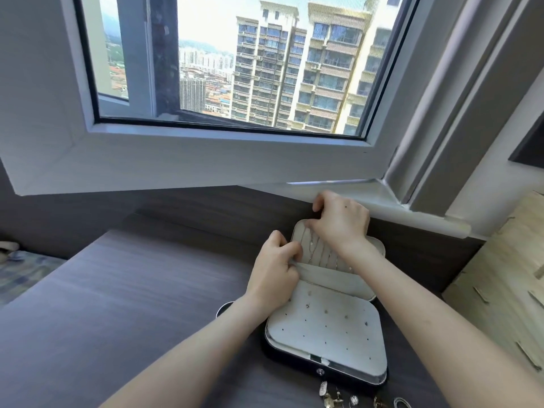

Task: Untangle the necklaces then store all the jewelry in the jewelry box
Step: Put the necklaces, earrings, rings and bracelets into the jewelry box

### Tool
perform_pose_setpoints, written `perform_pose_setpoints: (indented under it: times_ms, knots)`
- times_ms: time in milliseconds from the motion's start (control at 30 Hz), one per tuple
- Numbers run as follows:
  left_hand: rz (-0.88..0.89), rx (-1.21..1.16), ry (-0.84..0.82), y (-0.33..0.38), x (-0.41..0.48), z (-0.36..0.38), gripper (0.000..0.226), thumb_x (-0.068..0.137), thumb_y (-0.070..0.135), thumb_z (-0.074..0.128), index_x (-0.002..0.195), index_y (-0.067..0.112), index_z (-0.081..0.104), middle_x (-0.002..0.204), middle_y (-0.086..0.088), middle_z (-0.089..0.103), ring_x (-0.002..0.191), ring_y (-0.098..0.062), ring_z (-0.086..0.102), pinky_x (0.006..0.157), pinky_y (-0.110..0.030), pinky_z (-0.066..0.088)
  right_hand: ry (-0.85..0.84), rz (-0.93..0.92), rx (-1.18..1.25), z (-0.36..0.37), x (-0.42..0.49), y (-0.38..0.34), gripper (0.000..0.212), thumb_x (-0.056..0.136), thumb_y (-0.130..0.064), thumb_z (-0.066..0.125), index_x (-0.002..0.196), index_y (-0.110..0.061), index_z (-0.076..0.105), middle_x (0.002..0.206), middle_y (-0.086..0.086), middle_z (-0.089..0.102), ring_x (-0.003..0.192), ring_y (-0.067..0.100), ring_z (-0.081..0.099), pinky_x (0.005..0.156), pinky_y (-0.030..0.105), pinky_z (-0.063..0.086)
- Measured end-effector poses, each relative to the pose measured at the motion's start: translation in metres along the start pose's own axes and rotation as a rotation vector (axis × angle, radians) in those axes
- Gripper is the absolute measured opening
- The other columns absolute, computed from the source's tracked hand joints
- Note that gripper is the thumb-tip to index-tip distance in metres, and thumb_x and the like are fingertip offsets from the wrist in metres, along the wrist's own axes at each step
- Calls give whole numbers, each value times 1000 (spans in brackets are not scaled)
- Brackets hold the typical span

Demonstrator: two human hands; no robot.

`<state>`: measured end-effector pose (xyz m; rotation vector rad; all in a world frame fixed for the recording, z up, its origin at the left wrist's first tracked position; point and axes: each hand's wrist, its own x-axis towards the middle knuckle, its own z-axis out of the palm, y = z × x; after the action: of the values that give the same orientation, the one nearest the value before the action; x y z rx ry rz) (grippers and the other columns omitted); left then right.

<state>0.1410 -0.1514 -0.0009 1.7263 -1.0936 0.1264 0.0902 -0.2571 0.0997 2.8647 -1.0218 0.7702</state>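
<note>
The black jewelry box (294,359) lies open on the dark desk, with a pale lining. Its flat earring panel (329,331) holds several small studs. In the upright lid, thin necklace chains (316,248) hang side by side. My left hand (275,270) pinches the top edge of the lid's fabric pocket (332,278). My right hand (338,222) has its fingers curled at the lid's upper left corner, over the tops of the chains. Loose jewelry pieces (332,399) lie on the desk in front of the box.
A round dark item (225,307) peeks out left of the box under my left forearm. The white window sill (382,201) runs right behind the lid. A light wooden board (506,275) stands at the right, and bedding (23,266) lies at the far left.
</note>
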Motion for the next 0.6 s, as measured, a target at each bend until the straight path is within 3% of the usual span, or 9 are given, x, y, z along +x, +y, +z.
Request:
perform_pose_setpoints:
  times_ms: [267, 400, 600]
  knots:
    - [-2, -26, 6, 0, -1, -1, 26, 60, 5, 31, 73, 7, 53, 77, 9, 30, 68, -9, 32, 56, -14, 24, -56, 85, 110, -7, -2, 5, 33, 74, -42, 74, 101, -29, 61, 102, -6, 65, 100, 18, 59, 70, 25, 33]
    - [3, -34, 9, 1, -1, -2, 23, 60, 5, 32, 71, 8, 52, 77, 8, 30, 67, -12, 32, 56, -16, 24, -139, 18, 85, -14, -8, 4, 42, 72, -44, 76, 109, -33, 60, 105, -8, 63, 104, 16, 57, 74, 26, 36]
    - [18, -44, 15, 2, -3, -3, 22, 60, 3, 33, 71, 9, 52, 77, 8, 29, 66, -11, 31, 55, -16, 24, -94, -84, -75, -16, -12, 6, 46, 74, -50, 71, 113, -30, 61, 114, -5, 62, 108, 16, 56, 79, 28, 39]
